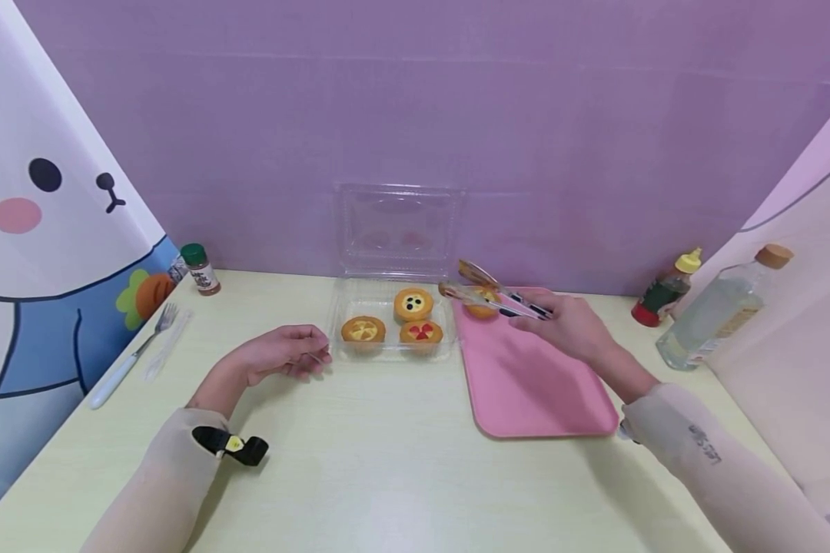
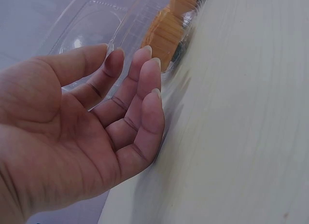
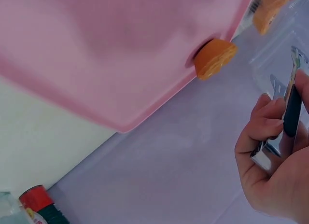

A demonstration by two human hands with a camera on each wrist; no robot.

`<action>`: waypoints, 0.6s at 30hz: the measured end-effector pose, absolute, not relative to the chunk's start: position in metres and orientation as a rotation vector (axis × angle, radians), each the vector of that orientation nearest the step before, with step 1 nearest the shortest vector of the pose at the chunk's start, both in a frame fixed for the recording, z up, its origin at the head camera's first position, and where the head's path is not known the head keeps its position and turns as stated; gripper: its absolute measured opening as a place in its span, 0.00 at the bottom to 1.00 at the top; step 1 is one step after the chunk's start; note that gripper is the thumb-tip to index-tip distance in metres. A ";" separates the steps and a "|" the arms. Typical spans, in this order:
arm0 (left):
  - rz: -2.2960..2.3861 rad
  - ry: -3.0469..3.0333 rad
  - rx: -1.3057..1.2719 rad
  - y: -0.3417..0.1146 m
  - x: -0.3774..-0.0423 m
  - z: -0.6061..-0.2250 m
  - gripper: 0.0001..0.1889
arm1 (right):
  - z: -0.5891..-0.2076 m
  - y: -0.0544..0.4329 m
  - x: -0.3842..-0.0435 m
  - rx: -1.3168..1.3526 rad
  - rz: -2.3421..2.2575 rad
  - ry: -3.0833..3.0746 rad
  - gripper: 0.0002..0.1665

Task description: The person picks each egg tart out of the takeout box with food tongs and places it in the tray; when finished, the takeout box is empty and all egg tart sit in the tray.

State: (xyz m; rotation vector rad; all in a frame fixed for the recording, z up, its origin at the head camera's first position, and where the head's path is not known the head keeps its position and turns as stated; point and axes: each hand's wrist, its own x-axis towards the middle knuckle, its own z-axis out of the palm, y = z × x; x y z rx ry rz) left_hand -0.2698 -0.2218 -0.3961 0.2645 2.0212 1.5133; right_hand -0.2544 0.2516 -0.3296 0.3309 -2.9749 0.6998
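Tarts in a clear box and on a tray, with both hands at work: the box [image 1: 360,298] lies on the bench [image 1: 360,476], its lid [image 1: 397,230] raised along its far side before a purple backdrop [image 1: 387,107]. Three tarts sit inside the box; the yellow tart [image 1: 363,330] is at its near left, the dotted tart [image 1: 413,305] toward its far side, and the red tart [image 1: 421,332] at its near right; the fourth tart [image 3: 215,59] rests just right of the box, on the far left corner of the pink tray [image 1: 546,392].

The left hand [image 1: 283,353] is at the box's left edge; its grip is nearly closed, thumb and forefinger pinching the rim, the other fingers loosely bent. The right hand [image 1: 572,326] is right of the box; its grip is curled round the tongs [image 1: 486,278], whose tips stand parted near the box's right edge, with nothing between them; the right wrist view shows them apart from the fourth tart.

Well left of the box are a green-lidded shaker [image 1: 201,270], a fork [image 1: 127,365] and, beside it, a clear-wrapped item [image 1: 168,343], its contents indistinct; well right of the box, beyond the tray, stand a sauce bottle [image 1: 664,290] and a corked bottle [image 1: 715,315].
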 end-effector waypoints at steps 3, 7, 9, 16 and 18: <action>1.515 2.020 0.266 -0.222 -0.270 -0.396 0.14 | -0.331 0.246 -0.256 0.318 0.721 -2.976 0.35; 1.509 2.026 0.267 -0.222 -0.270 -0.397 0.15 | -0.335 0.237 -0.259 0.327 0.730 -2.967 0.33; 1.505 2.030 0.266 -0.222 -0.270 -0.397 0.15 | -0.336 0.233 -0.260 0.337 0.724 -2.964 0.32; 1.507 2.028 0.267 -0.222 -0.270 -0.397 0.16 | -0.339 0.217 -0.262 0.383 0.681 -2.947 0.32; 1.509 2.026 0.268 -0.222 -0.270 -0.397 0.16 | -0.339 0.212 -0.262 0.385 0.641 -2.945 0.33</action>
